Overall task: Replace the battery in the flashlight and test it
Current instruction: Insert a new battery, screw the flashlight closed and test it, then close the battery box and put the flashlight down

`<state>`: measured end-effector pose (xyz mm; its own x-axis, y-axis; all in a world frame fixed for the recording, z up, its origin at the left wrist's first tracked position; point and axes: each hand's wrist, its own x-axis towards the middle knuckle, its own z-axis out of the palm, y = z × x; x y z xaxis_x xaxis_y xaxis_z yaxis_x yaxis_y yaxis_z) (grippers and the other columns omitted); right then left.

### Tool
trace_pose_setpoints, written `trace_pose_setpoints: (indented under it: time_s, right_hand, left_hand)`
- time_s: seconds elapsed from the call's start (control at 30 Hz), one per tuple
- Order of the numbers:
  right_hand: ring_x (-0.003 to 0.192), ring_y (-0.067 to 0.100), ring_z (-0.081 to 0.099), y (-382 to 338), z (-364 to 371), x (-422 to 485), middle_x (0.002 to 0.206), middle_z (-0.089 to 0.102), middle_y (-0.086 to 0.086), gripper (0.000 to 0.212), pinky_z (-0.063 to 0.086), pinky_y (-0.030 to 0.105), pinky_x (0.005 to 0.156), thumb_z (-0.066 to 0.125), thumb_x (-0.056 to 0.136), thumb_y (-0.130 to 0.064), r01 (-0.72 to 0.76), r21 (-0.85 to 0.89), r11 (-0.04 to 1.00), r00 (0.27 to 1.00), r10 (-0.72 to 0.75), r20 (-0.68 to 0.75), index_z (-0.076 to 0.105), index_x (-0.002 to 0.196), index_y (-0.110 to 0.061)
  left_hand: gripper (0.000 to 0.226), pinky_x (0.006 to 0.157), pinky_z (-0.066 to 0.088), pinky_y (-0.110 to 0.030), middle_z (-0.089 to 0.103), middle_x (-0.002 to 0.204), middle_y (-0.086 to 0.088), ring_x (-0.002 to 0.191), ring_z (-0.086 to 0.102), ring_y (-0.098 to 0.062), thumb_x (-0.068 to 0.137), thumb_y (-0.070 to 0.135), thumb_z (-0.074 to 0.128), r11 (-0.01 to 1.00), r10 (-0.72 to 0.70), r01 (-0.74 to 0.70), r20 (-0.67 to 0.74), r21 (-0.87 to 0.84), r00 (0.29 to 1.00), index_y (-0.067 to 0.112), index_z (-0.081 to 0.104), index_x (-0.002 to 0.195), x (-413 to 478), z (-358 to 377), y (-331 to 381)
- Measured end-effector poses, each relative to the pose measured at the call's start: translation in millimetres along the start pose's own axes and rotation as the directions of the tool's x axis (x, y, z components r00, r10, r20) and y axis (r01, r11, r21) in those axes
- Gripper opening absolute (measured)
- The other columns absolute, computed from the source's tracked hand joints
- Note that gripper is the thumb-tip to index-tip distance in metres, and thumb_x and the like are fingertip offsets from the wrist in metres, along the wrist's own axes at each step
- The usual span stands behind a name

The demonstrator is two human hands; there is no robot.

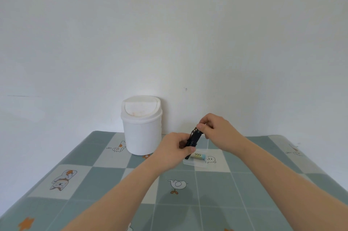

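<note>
Above the checked grey-and-white tablecloth, the left hand grips the lower body of a small black cylindrical flashlight, held tilted, while the right hand pinches its upper end. Just below lies a yellow-and-blue battery in a clear plastic tray. A white swing-lid bin stands at the far left.

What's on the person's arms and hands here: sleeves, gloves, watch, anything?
Nothing is worn that shows. Both forearms are bare from the bottom edge of the picture up to the wrists, with no sleeves in view. The left hand and the right hand have no gloves, and no watch, ring, band or marking is visible on either. Fingernails look short and unpainted, though they are small in this view.
</note>
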<state>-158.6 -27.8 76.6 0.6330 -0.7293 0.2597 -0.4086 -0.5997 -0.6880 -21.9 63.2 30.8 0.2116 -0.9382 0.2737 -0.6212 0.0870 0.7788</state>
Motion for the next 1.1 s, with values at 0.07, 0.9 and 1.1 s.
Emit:
trace_pose_setpoints:
  time_s: [0.07, 0.9, 1.1]
  right_hand:
    - [0.069, 0.012, 0.052, -0.6, -2.3, 1.7, 0.074, 0.057, -0.003, 0.012, 0.037, 0.024, 0.06, 0.052, 0.091, -0.029, -0.036, 0.012, 0.999, 0.999, 0.035, 0.026, 0.058, 0.093, -0.018]
    - [0.057, 0.013, 0.058, 13.7, -2.0, 3.2, 0.076, 0.068, 0.007, 0.023, 0.046, 0.024, 0.051, 0.065, 0.079, -0.028, -0.195, 0.186, 0.963, 0.974, 0.212, -0.077, 0.062, 0.092, -0.01]
    - [0.066, 0.028, 0.062, 46.2, -16.7, 9.9, 0.071, 0.068, 0.01, 0.027, 0.051, 0.037, 0.064, 0.068, 0.064, -0.028, -0.262, 0.209, 0.942, 0.847, 0.328, -0.419, 0.055, 0.08, -0.01]
  left_hand:
    - [0.008, 0.068, 0.045, -0.034, 0.058, 0.066, -0.005, 0.062, 0.053, -0.017, 0.083, 0.017, 0.06, 0.995, 0.035, -0.033, -0.015, 0.093, 0.999, 0.009, 0.06, 0.08, -2.0, 0.7, 1.2]
    - [0.064, 0.099, 0.044, -0.031, 0.059, 0.129, 0.005, 0.116, 0.055, -0.015, 0.081, 0.031, 0.068, 0.953, 0.009, 0.026, -0.115, 0.303, 0.993, 0.026, 0.042, 0.139, 14.4, 19.7, 4.9]
    - [0.071, 0.107, 0.033, -0.028, 0.044, 0.142, 0.005, 0.129, 0.042, -0.014, 0.076, 0.034, 0.072, 0.931, -0.134, 0.132, -0.018, 0.339, 0.991, 0.026, 0.04, 0.139, 14.8, 18.7, -24.3]
